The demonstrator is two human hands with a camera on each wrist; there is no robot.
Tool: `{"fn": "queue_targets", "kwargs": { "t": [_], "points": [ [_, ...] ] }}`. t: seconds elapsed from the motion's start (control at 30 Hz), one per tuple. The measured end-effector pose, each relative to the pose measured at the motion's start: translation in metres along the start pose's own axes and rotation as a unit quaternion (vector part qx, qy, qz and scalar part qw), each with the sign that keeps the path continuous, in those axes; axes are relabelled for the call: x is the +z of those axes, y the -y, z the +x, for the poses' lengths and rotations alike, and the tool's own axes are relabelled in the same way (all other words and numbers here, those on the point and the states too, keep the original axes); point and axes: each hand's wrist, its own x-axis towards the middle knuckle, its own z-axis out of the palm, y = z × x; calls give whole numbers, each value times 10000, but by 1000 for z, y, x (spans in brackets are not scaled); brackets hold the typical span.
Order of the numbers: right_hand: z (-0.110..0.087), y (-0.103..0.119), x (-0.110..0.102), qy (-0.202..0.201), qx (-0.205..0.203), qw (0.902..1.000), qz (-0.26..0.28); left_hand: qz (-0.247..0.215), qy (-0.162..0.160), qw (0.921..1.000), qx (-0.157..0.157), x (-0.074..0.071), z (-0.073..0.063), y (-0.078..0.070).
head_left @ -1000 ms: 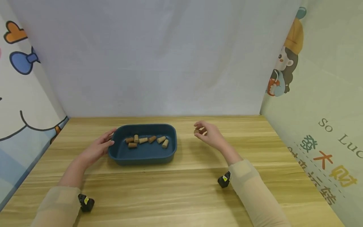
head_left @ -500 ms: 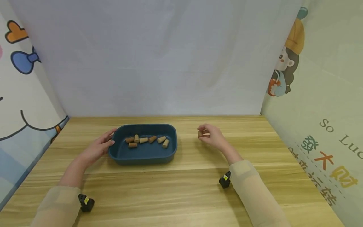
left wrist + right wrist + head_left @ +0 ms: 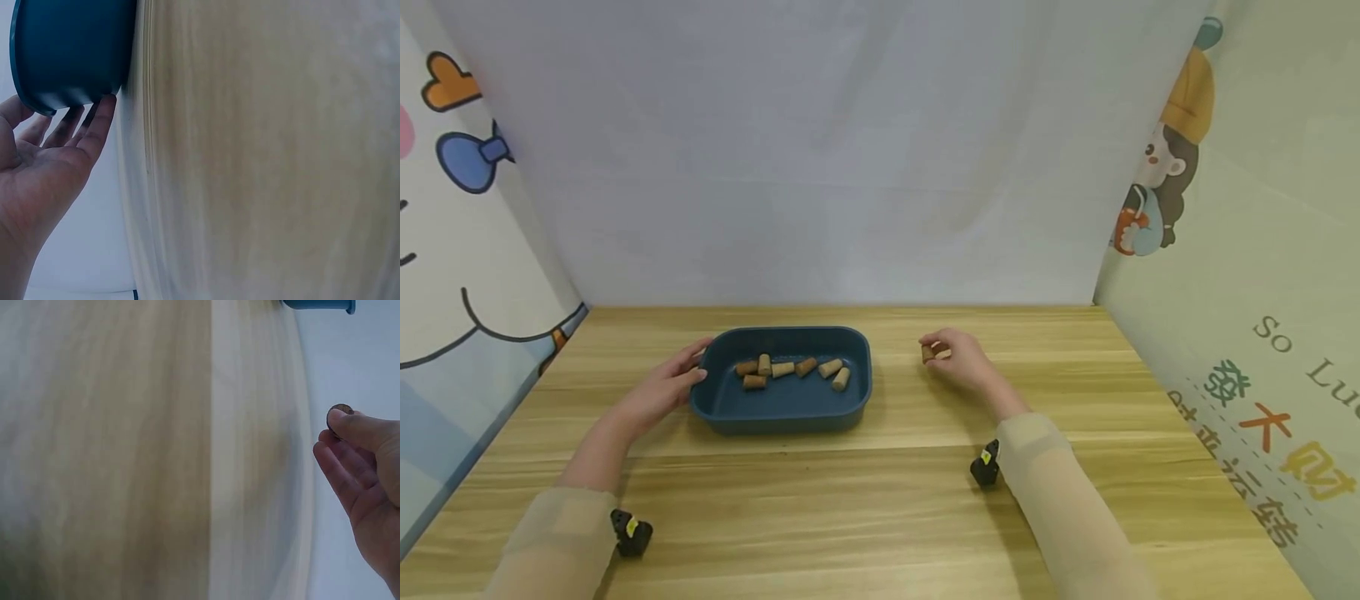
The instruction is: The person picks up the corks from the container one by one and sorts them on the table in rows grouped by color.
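Note:
A dark blue rectangular tub [image 3: 778, 414] stands on the wooden table, with several cork stoppers [image 3: 782, 370] lying loose on its floor. My left hand [image 3: 657, 398] rests against the tub's left end. In the left wrist view, its long, spread fingers [image 3: 99, 125] touch the tub's outer wall, and the thumb lies by the rim. To the right of the tub, my right hand [image 3: 964, 360] pinches one cork [image 3: 927, 353] between thumb and fingertips, held above the table. The right wrist view shows that cork's round end [image 3: 340, 412] beside the thumb tip; its other fingers are loosely bent.
The light wooden table [image 3: 820, 517] reaches back to a hanging white cloth [image 3: 820, 150]. Printed panels with cartoon figures flank it on both sides. Small black cameras [image 3: 631, 533] sit at each wrist.
My right hand has drawn slightly right, away from the tub, and the pinched cork has turned more upright. My left hand and the tub stay put. The head view has shifted a little.

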Motion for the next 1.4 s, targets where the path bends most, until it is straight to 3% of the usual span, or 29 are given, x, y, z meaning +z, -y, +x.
{"fn": "queue_targets", "kwargs": {
  "t": [0.23, 0.53, 1.4],
  "points": [
    [4, -1, 5, 291, 93, 9994, -182, -33, 29, 10000, -44, 2, -2, -2],
    [6, -5, 5, 385, 83, 9975, -587, -49, 39, 10000, -47, 1, -3, 0],
    [3, -10, 0, 447, 382, 9979, -269, 82, -8, 9999, -97, -5, 0, -3]
  ]
}}
